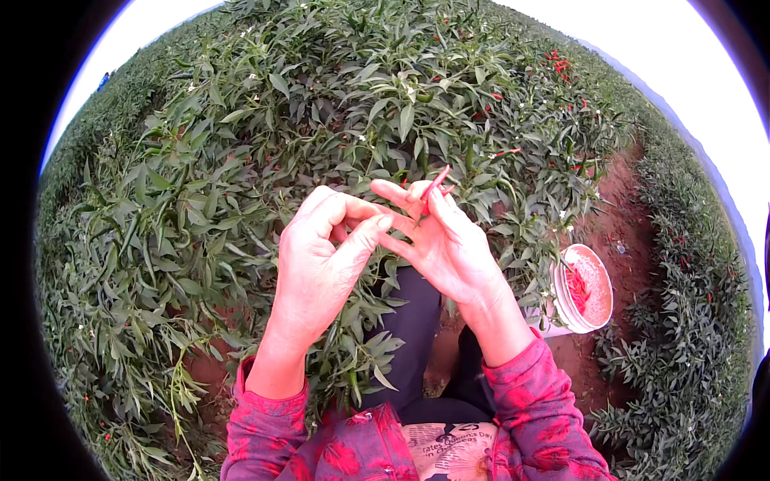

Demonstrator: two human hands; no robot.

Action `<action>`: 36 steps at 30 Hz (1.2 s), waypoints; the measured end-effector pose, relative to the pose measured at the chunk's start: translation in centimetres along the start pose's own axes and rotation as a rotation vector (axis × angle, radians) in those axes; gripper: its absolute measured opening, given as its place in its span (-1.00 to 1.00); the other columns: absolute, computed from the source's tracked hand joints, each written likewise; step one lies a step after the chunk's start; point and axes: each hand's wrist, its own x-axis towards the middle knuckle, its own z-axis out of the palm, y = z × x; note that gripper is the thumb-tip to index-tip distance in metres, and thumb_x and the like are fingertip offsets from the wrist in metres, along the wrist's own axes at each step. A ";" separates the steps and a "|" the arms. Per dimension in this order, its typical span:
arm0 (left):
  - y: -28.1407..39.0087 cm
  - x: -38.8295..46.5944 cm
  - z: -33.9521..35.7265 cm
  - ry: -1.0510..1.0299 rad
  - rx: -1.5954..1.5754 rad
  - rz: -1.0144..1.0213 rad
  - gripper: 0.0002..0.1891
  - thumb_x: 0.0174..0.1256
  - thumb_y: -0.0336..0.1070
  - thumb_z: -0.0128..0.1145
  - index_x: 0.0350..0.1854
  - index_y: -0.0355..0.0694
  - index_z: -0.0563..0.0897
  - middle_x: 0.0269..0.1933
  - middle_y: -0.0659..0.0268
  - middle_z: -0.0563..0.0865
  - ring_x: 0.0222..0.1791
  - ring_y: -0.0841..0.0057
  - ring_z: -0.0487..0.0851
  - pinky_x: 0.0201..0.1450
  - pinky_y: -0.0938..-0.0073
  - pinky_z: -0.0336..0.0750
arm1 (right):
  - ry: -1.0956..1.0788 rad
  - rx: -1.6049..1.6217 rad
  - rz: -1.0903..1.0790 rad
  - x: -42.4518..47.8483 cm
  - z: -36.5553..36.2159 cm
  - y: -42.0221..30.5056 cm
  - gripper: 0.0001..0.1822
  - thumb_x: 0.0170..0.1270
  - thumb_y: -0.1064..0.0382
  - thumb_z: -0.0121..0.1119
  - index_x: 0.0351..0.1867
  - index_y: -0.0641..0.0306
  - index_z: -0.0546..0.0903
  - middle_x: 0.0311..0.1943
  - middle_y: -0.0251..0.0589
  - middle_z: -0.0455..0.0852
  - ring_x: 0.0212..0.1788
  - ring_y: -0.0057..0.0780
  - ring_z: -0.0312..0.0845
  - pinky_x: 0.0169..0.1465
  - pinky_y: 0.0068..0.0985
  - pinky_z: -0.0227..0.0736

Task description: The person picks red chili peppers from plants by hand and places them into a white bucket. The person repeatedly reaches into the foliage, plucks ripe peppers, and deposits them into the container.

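Red chilli peppers are held between the thumb and fingers of my right hand, palm up in front of me. My left hand is beside it, thumb and forefinger pinched together close to the right hand's outstretched fingers; whether anything small is between them cannot be told. Both hands are above the leafy chilli plants, which bear green and red pods. At the right, a white plastic bucket contains red chillies.
Dense pepper plants stand ahead and to the left. Reddish bare soil runs between the rows at the right, with another row of plants beyond it. My dark-trousered legs are below my hands, among the foliage.
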 end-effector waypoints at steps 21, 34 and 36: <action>-1.9 -2.5 15.3 -0.671 -0.706 -0.666 -0.89 0.36 -0.33 0.16 -0.23 -0.26 0.64 -0.34 0.48 0.63 -0.46 0.79 0.43 -0.38 0.71 0.32 | 0.374 -1.911 -0.841 -13.4 -6.3 -5.0 -0.88 0.23 0.32 0.19 -0.21 0.23 0.57 0.02 -0.23 0.69 0.06 -0.17 0.59 0.28 -0.12 0.24; -0.7 1.0 16.3 -0.506 0.481 0.313 -0.90 0.17 -0.47 0.27 -0.29 -0.35 0.67 -0.40 0.22 0.61 -0.35 0.39 0.59 -0.23 0.45 0.49 | 1.480 -2.014 0.122 -35.4 -39.0 -24.1 -0.50 0.24 0.25 0.18 0.20 0.39 0.47 -0.19 0.06 0.71 -0.30 -0.21 0.68 -0.10 -0.34 0.60; -2.3 2.4 14.1 -0.254 0.627 0.148 -0.89 0.13 -0.44 0.31 -0.38 -0.36 0.64 -0.40 0.18 0.65 -0.31 0.29 0.62 -0.20 0.35 0.50 | 1.430 -1.569 -0.011 -30.5 -32.2 -22.4 -0.75 0.32 0.29 0.11 -0.05 0.39 0.58 -0.41 -0.22 0.65 -0.52 -0.56 0.56 -0.46 -0.61 0.49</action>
